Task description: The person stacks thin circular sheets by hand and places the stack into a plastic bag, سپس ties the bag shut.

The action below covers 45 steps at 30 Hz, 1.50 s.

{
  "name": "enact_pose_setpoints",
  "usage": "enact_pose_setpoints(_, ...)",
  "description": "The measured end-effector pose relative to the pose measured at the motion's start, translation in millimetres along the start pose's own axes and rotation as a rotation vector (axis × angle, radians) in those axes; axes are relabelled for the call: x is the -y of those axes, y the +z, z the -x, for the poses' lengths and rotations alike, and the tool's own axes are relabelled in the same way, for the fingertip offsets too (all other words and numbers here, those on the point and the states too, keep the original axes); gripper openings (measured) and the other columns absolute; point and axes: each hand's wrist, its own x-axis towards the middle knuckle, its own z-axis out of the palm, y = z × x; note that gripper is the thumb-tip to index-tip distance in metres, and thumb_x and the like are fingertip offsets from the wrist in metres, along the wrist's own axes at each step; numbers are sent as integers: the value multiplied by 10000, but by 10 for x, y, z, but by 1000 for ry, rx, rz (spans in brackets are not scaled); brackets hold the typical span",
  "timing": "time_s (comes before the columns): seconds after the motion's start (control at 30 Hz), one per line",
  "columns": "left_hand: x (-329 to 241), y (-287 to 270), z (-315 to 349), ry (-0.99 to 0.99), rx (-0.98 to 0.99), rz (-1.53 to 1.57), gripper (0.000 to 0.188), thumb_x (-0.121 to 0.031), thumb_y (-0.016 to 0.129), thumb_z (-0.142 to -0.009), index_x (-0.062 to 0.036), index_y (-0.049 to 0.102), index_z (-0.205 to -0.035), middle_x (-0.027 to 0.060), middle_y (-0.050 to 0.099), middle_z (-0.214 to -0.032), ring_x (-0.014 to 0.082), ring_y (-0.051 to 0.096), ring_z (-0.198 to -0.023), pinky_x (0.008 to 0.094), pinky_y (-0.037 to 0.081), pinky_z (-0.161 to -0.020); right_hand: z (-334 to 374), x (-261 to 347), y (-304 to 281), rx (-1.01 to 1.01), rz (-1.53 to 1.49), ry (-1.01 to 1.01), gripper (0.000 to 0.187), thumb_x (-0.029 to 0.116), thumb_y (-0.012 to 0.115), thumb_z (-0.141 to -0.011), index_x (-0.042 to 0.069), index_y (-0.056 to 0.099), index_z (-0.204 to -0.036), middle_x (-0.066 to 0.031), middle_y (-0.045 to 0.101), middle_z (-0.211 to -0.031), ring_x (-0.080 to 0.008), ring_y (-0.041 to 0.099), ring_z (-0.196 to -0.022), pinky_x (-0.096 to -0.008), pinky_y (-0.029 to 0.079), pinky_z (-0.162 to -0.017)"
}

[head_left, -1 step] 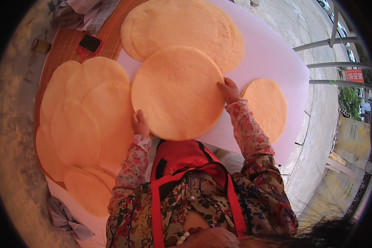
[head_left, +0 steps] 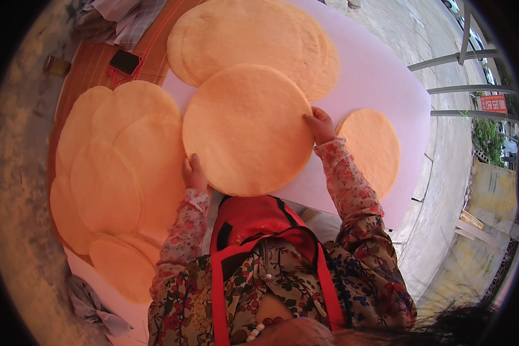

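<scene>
At the left, a mottled, rough surface (head_left: 11,173) runs alongside an orange-brown striped mat (head_left: 150,60). On the mat lie a rumpled grey cloth (head_left: 118,20) and a dark flat phone (head_left: 124,61) in a red case. Below the phone spreads an overlapping group of thin, matt orange sheets (head_left: 104,184), smooth and rounded like petals. In the middle is a round orange disc (head_left: 245,132), faintly mottled and fuzzy at its rim; whether it is one layer or several I cannot tell. Beyond it lies a fanned pile of similar discs (head_left: 242,34), and to the right a smaller-looking oval stack (head_left: 370,153) on the smooth, pale pinkish tabletop (head_left: 380,69).

The disc's left edge comes just beside the orange sheets, its far edge overlaps the fanned pile, and its near edge reaches over a red apron (head_left: 254,216). Pale surface shows between disc and oval stack, widening toward the tabletop's far right corner.

The left grip (head_left: 195,173) pinches the disc's lower left rim, thumb on top, fingers mostly hidden. The right grip (head_left: 321,125) grasps the right rim, thumb over the face, fingers curled close; both are nearly closed around the edge.
</scene>
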Motion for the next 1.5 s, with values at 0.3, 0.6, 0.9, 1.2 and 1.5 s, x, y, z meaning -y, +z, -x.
enact_pose_setpoints(0.3, -1061, -475, -325, 149, 406, 48, 272, -273, 455, -952, -16, 517, -885, -20, 491, -761, 75, 438, -707, 254, 401, -646, 1244, -413, -1, -99, -382, -32, 284, 90, 587, -847, -6, 512, -1105, -82, 627, -988, -147, 619, -842, -270, 521, -713)
enact_pose_setpoints(0.6, -295, -429, -451, -24, 246, 231, 407, -302, 385, -975, 37, 523, -1151, 77, 566, -1093, 143, 516, -980, 269, 411, -864, 1004, -639, 11, -250, 63, -67, 476, 251, 570, -892, 4, 408, -1266, -36, 601, -862, -70, 534, -692, -204, 414, -573)
enact_pose_setpoints(0.9, -189, -223, -287, 300, -132, -259, 370, -302, 379, -978, 26, 550, -962, 137, 612, -886, 235, 570, -791, 348, 456, -717, 659, -952, 101, -377, 558, -394, 516, 275, 469, -921, -60, 369, -1301, -225, 497, -1238, -312, 512, -1124, -352, 397, -953)
enact_pose_setpoints(1.2, -260, -470, -138, 79, 192, 158, 259, -214, 466, -944, 22, 547, -1012, 35, 587, -889, 119, 541, -796, 259, 445, -721, 891, -621, 141, -164, -218, -216, 552, -38, 473, -812, 31, 370, -1350, -37, 574, -1021, -77, 559, -806, -220, 476, -695)
enact_pose_setpoints(1.5, -1507, 334, 473, 140, 463, 342, 190, -114, 493, -928, 27, 541, -1047, 20, 594, -926, 55, 528, -809, 195, 434, -725, 1478, 279, -855, -218, -222, -382, 357, -43, 489, -862, 30, 543, -1208, 19, 592, -949, -22, 537, -754, -172, 458, -648)
